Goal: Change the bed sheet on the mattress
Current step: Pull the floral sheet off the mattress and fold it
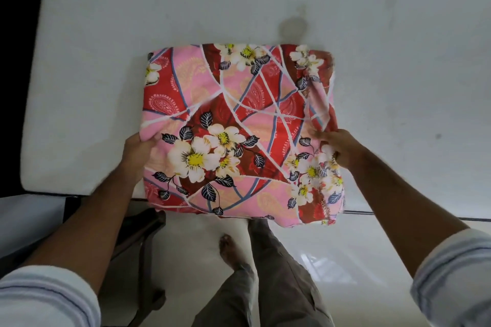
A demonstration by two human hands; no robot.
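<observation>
A folded bed sheet point(239, 124), red and pink with white flowers, lies at the near edge of a bare white mattress point(239, 2) and overhangs that edge a little. My left hand point(139, 152) grips the sheet's left side, fingers tucked under the fabric. On the right side, my right hand point(337, 148) pinches a fold of the top layer. Faint grey stains mark the mattress beyond the sheet.
The mattress's left corner point(34, 183) is rounded, with darkness beyond its left edge. Below the edge are a glossy white floor point(332, 252), my legs and a bare foot point(228, 247), and a dark frame piece point(143, 233) at the left.
</observation>
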